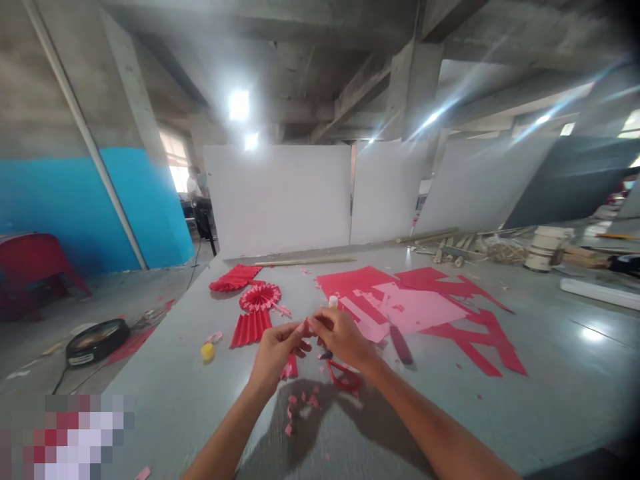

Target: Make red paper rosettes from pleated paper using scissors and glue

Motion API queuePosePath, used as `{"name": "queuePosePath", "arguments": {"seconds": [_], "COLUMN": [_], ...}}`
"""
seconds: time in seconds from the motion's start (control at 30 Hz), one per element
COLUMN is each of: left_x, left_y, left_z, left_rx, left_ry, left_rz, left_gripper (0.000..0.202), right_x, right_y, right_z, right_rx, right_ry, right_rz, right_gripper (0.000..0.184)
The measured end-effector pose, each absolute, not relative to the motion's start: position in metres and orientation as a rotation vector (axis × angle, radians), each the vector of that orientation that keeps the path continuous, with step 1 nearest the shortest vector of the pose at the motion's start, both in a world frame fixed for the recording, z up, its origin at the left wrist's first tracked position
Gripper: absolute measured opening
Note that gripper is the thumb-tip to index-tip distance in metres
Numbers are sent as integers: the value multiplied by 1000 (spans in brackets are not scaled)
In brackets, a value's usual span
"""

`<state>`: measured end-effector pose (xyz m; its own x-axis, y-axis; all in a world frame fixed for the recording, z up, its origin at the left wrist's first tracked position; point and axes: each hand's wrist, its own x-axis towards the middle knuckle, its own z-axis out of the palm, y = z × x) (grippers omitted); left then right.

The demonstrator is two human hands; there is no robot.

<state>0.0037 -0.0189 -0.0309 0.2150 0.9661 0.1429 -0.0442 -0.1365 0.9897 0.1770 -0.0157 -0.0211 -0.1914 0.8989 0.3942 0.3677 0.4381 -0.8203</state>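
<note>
My left hand [281,345] and my right hand [340,331] meet above the table, fingertips pinching a small piece of red paper [307,326] between them. Most of that piece is hidden by the fingers. Just below lie red-handled scissors [345,379] and a short red paper strip [289,367]. Small pink paper scraps [313,400] are scattered nearer to me. Left of my hands are a pleated red paper sheet [250,328], a round pleated paper rosette [261,297] and more folded red paper [235,277]. Behind my right hand stands a white-capped glue bottle [333,303].
Red paper sheets [350,279], a pink sheet [425,308] and a dark-handled knife [400,343] lie to the right. A yellow cap [207,352] sits at left. A white bucket [545,249] and sticks [453,257] stand at the back right, before white panels [280,200].
</note>
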Motion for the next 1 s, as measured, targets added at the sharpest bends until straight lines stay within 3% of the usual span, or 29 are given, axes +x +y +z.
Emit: {"name": "queuePosePath", "arguments": {"seconds": [0.2,0.4,0.57,0.83,1.0], "left_x": [5,6,10,19,17], "left_y": [-15,-19,-24,-24,-28], "left_z": [-43,-46,-45,-60,-52], "left_rx": [1472,1602,1464,1338,1372], "left_ry": [1090,1163,1090,1040,1031], "left_rz": [1195,1273,1331,1355,1343], "left_gripper": [48,21,13,7,6], "right_x": [177,173,170,173,174], "right_y": [-14,-21,-23,-20,-19], "right_z": [-25,-23,-23,-28,-32], "right_rx": [-1129,-1124,-1095,-1117,-1099], "right_ry": [-1759,-1800,-1731,-1752,-1695], "right_rz": [788,857,949,935,1002], "right_gripper": [19,16,7,29,24]}}
